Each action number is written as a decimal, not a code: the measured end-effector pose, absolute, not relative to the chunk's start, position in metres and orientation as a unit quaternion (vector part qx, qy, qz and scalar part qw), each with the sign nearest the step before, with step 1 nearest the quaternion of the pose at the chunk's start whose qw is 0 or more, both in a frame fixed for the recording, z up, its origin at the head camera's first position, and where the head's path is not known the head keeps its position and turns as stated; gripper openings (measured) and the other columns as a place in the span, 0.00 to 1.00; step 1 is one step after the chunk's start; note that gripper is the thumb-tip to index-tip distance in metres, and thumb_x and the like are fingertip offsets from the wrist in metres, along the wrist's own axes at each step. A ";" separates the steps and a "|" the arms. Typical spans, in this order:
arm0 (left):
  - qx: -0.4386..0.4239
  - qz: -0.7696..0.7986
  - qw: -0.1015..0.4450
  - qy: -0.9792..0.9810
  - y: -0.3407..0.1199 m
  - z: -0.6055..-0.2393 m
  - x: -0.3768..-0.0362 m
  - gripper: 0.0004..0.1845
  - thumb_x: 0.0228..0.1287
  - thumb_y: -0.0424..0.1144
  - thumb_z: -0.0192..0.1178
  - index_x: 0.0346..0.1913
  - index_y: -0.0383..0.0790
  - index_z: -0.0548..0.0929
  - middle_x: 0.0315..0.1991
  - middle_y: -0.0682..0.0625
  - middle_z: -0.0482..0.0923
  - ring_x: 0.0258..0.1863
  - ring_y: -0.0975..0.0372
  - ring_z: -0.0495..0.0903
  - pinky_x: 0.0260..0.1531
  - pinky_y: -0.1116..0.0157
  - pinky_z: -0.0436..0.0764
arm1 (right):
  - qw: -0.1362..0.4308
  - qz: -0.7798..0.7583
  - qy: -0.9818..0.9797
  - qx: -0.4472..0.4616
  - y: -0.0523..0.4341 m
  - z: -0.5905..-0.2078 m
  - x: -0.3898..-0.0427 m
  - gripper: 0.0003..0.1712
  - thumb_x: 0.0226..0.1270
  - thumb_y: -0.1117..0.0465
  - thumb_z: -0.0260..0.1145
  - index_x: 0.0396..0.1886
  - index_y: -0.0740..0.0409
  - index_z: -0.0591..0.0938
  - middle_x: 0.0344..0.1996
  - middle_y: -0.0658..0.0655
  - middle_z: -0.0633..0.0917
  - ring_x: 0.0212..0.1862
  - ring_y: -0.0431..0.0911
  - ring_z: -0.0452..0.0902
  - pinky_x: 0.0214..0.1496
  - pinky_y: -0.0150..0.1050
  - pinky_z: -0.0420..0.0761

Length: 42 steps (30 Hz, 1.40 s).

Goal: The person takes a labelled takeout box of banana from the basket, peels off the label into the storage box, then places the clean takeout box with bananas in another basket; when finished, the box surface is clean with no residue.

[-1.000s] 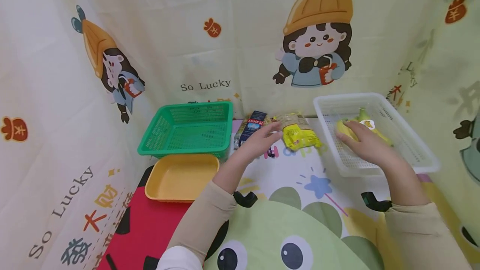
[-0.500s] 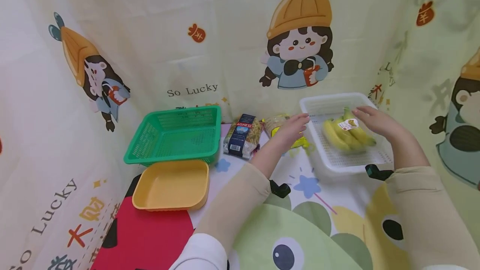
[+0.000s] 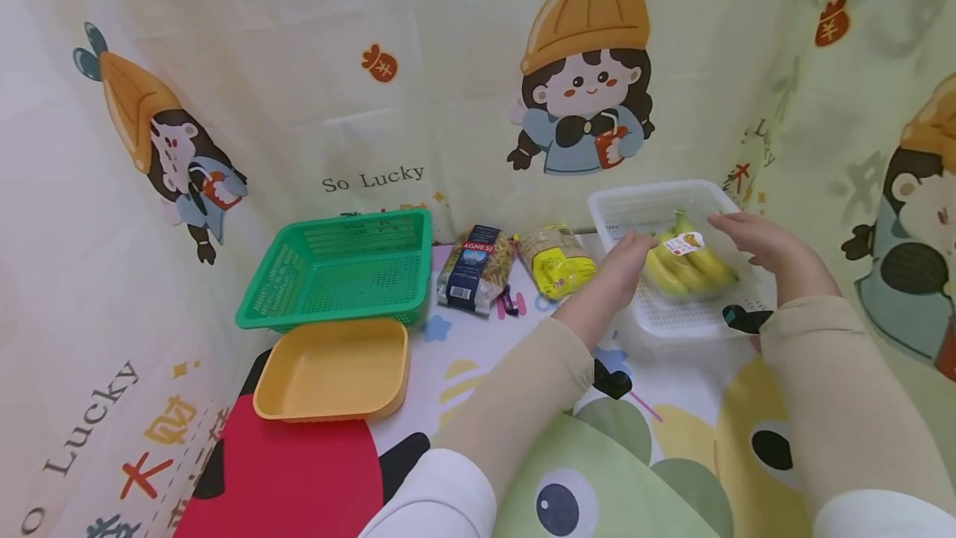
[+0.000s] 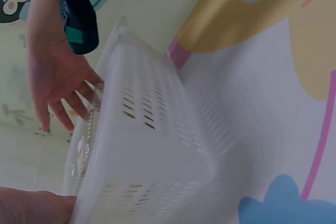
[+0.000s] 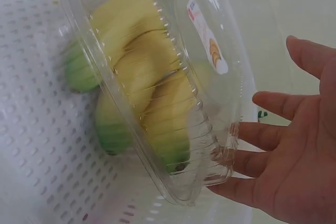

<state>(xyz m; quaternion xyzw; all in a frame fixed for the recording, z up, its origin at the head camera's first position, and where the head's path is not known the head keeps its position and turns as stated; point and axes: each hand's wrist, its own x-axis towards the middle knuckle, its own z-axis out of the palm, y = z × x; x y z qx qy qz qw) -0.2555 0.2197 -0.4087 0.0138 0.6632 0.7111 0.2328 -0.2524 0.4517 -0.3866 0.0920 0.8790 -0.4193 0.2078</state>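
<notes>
Several yellow bananas with green tips (image 5: 152,66) lie in a clear plastic clamshell (image 5: 185,195) bearing a white label. The clamshell sits inside a white perforated basket (image 3: 675,332) at the right of the table. At the box's right side is my right hand (image 3: 773,247), fingers extended, with fingertips right at the plastic edge in the right wrist view. My left hand (image 3: 621,268) reaches over the basket's left rim, fingers fairly straight, beside the clamshell. In the left wrist view, part of the left hand (image 4: 37,205) shows by the rim.
A green perforated basket (image 3: 257,305) stands at the back left, with a yellow tray (image 3: 332,415) in front of it. A pasta bag (image 3: 475,268) and a yellow-labelled noodle bag (image 3: 556,264) lie between the baskets. Printed cloth walls surround the table.
My left hand has moved right, from near the bags to the white basket. My right hand has shifted off the top of the bananas to their right side. The head view has turned right.
</notes>
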 end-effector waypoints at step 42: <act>-0.043 0.715 0.301 0.630 0.221 -0.387 -0.249 0.29 0.53 0.43 0.62 0.58 0.35 0.70 0.61 0.44 0.66 0.63 0.49 0.64 0.52 0.44 0.73 | 0.201 -0.449 0.868 0.069 0.455 -0.372 -0.249 0.51 0.67 0.34 0.41 0.71 0.66 0.34 0.68 0.77 0.45 0.67 0.71 0.43 0.65 0.65 0.56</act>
